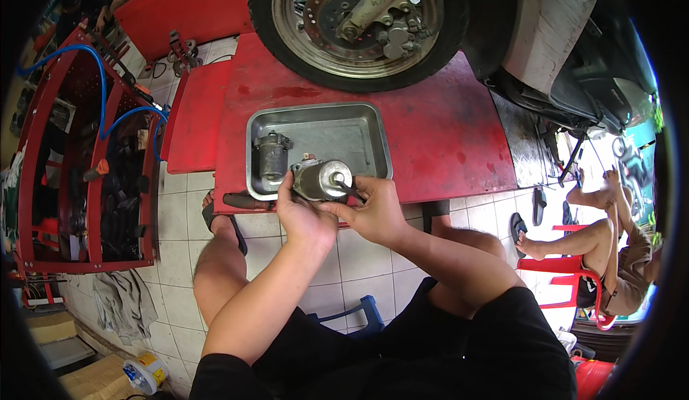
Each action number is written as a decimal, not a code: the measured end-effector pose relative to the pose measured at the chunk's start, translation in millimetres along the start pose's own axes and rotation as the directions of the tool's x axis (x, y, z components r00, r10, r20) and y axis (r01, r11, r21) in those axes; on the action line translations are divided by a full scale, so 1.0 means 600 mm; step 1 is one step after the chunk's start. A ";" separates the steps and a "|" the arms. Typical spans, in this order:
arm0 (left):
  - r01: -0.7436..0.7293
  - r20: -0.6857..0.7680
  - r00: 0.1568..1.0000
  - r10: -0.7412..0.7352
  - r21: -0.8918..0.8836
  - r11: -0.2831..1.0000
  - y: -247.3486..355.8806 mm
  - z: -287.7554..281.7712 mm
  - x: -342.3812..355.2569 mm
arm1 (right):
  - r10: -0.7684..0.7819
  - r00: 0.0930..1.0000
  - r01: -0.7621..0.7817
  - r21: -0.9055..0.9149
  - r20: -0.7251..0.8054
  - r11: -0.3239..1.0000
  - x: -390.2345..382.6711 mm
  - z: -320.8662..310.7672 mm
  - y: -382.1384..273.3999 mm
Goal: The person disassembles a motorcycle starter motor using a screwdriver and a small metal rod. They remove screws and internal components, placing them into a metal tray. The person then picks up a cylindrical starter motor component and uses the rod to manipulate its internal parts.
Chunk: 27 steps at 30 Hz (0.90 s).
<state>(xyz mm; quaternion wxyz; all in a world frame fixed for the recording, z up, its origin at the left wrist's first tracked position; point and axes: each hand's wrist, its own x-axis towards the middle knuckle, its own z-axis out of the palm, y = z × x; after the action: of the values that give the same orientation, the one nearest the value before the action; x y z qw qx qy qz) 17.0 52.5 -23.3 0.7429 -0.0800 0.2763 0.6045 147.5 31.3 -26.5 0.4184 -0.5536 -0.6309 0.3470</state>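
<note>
Both my hands are raised over the near edge of a metal tray [316,108]. Cupped in my left hand [305,219] is a cylindrical starter motor [311,182] with a dull metal body, its round end turned up toward me. My right hand [379,210] is closed at the motor's right side, the thumb under it. Its fingers pinch a thin black piece [350,191] that reaches the motor's end; whether this is a cable or a tool I cannot tell. A second, darker starter motor [273,157] stands in the tray's left part.
The tray rests on a red platform [445,134], below a motorcycle wheel [359,77]. A dark-handled tool [246,201] lies at the platform's front edge. Left is a red tool rack [136,217] with a blue hose [102,98]. Another person [596,245] sits at the right.
</note>
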 end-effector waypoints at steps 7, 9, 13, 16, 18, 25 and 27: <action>0.060 -0.036 0.998 -0.060 0.002 0.998 0.003 0.012 -0.018 | -0.102 0.995 0.104 -0.153 0.019 0.983 -0.002 -0.006 -0.029; 0.068 -0.039 0.997 -0.067 0.016 0.998 0.005 0.011 -0.018 | -0.091 0.995 0.096 -0.186 0.035 0.978 -0.004 -0.008 -0.032; 0.103 -0.020 0.994 -0.104 -0.013 0.995 0.006 0.004 -0.013 | -0.121 0.992 0.124 -0.183 0.024 0.975 -0.007 -0.010 -0.032; 0.108 -0.030 0.994 -0.109 -0.022 0.994 0.007 0.006 -0.012 | -0.125 0.992 0.128 -0.187 0.027 0.974 -0.008 -0.014 -0.038; 0.107 -0.008 0.994 -0.107 -0.016 0.994 0.007 0.002 -0.010 | -0.141 0.990 0.144 -0.185 0.029 0.972 -0.008 -0.014 -0.039; 0.127 -0.014 0.992 -0.127 0.004 0.992 0.002 -0.007 -0.008 | -0.189 0.982 0.189 -0.161 0.015 0.969 -0.006 -0.008 -0.023; 0.131 0.008 0.991 -0.131 0.021 0.991 0.002 -0.012 -0.005 | -0.186 0.982 0.186 -0.153 0.009 0.971 -0.007 -0.008 -0.024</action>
<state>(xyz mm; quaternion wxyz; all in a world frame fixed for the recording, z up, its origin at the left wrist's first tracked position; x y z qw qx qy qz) 13.1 47.2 -27.7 0.7831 -0.0875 0.2731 0.5518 146.3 25.2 -12.0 0.4070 -0.5235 -0.7036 0.2554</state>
